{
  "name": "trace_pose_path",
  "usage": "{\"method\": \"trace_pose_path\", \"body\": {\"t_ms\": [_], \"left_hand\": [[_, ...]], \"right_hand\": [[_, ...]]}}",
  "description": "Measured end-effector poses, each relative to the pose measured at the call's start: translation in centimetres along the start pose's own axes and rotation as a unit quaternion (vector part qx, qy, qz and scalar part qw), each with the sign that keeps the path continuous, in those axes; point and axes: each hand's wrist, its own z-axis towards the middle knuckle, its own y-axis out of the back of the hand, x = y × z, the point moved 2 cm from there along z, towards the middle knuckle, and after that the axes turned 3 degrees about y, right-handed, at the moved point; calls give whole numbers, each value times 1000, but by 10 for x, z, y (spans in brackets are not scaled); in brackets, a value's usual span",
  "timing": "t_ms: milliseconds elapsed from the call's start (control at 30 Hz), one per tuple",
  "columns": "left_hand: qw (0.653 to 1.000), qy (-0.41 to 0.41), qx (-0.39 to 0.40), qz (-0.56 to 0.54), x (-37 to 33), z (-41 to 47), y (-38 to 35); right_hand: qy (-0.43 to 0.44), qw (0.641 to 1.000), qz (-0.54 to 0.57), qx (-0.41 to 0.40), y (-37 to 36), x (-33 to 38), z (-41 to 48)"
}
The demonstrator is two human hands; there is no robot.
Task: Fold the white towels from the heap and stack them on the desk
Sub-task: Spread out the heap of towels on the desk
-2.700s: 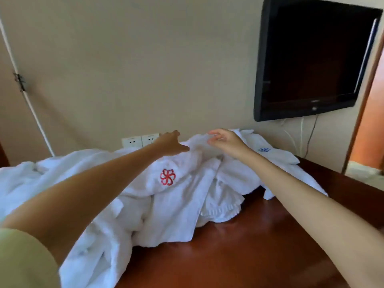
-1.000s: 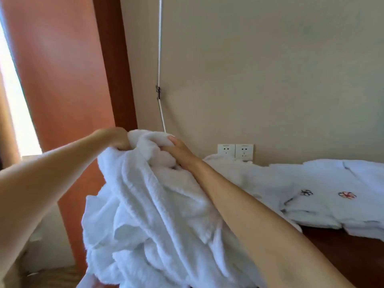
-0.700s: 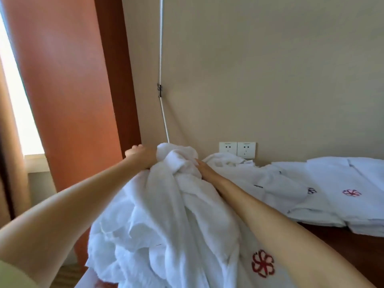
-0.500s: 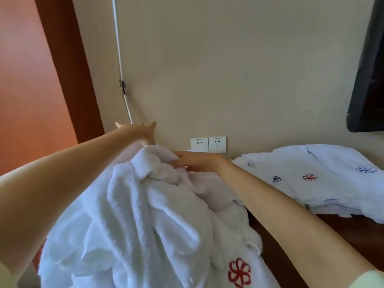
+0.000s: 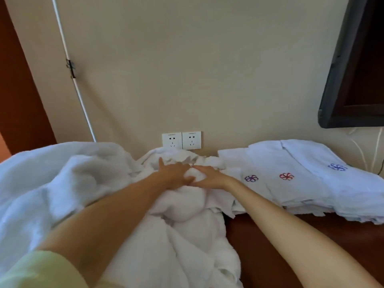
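A heap of crumpled white towels (image 5: 62, 183) covers the left and middle of the reddish-brown desk (image 5: 270, 256). My left hand (image 5: 174, 173) and my right hand (image 5: 209, 175) meet at the back of the heap, just below the wall sockets. Between them they grip one bunched fold of a white towel (image 5: 193, 174), fingers curled over it and thumbs under. That towel trails down toward me over the desk front. A stack of folded white towels (image 5: 301, 183) with purple, red and blue flower emblems lies to the right against the wall.
Two white wall sockets (image 5: 181, 140) sit just behind my hands. A black wall-mounted TV (image 5: 353, 80) hangs at the upper right with cables (image 5: 374, 146) below it. A white conduit (image 5: 70, 69) runs down the wall on the left.
The view has swung right and down. The bundle I held up at the left now lies on the desk, and my hands have come together on one fold near the sockets.
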Motion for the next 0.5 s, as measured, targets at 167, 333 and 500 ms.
{"method": "trace_pose_path", "body": {"t_ms": [167, 333, 500], "left_hand": [[988, -21, 92, -125, 107, -33, 33], [991, 79, 54, -90, 213, -25, -4], [990, 95, 65, -80, 171, -54, 16]], "right_hand": [[63, 997, 11, 30, -22, 55, 22], [96, 993, 35, 53, -51, 91, 32], [89, 991, 76, 66, -47, 94, 11]]}}
